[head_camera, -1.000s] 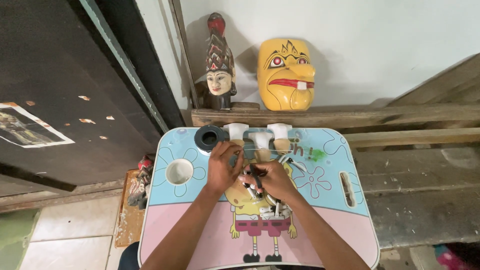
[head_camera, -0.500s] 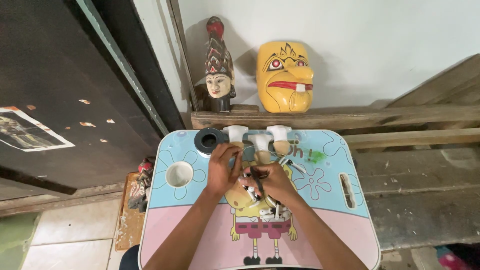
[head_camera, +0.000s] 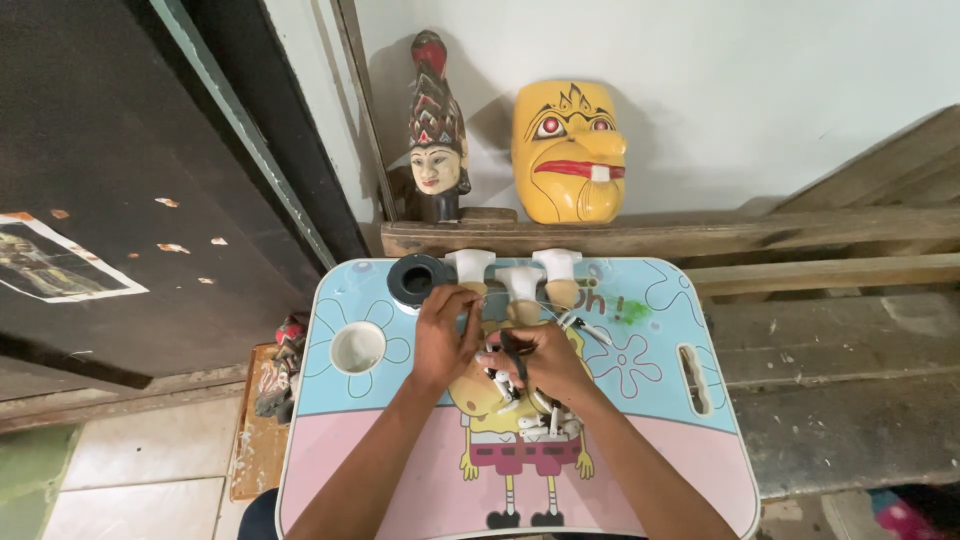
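Hard to make out: a small dark tool (head_camera: 514, 352) pinched in the right hand (head_camera: 545, 362), tip hidden among the fingers. Under that hand, toward 6 o'clock, a heap of small white parts (head_camera: 535, 418), partly covered and too small to identify. Left hand (head_camera: 443, 335) curled, fingertips meeting the right hand's at the centre of the small table (head_camera: 400, 480); whether anything sits between its fingers, cannot tell. Forearms cut off by the lower edge, as is the table's near rim.

At 12 o'clock from the hands, three white holders (head_camera: 517, 277) in a row at the table's far edge, lower ends hidden behind the fingers. At 11 o'clock, a dark ring (head_camera: 417, 279) just beside the left hand. At 9 o'clock, a white round cup recess (head_camera: 358, 347), well apart. At 2 o'clock, a green smear (head_camera: 633, 311). Beyond the table, on a wooden ledge (head_camera: 800, 232), a carved head (head_camera: 435, 140) and a yellow mask (head_camera: 570, 150).

Compared with half a second back: hands in nearly the same spot, same pinch on the tool, holders and ring unmoved.
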